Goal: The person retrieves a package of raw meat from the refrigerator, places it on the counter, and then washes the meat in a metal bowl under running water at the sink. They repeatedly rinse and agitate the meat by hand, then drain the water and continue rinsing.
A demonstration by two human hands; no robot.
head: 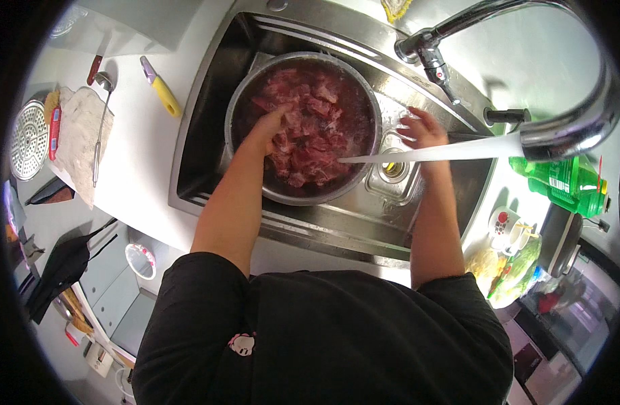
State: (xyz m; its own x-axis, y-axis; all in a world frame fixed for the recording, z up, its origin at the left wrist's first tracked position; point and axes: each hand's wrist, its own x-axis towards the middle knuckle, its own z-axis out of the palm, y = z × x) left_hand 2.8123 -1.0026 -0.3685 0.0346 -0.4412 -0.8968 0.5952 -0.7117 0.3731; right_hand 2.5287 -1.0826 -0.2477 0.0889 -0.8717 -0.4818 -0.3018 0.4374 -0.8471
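A large round metal basin [303, 198] stands in the stainless steel sink [335, 243], full of raw red meat pieces [310, 121] in reddish water. My left hand [275, 127] reaches into the basin at its left side; its fingertips are among the meat, partly hidden, and whether they grip a piece cannot be told. Right of the basin, over the drain side of the sink, my right hand [422, 130] is raised with its fingers apart and nothing in it. From the curved chrome faucet [558, 139], a stream of water [431, 153] runs into the basin's right side.
Left of the sink lie a yellow-handled peeler [160, 87], a ladle [103, 126] on a pale cloth and a perforated metal disc [30, 140]. Green bottles [568, 182], white cups [507, 228] and bagged vegetables [522, 268] stand at the right. The drain [392, 168] shows beside the basin.
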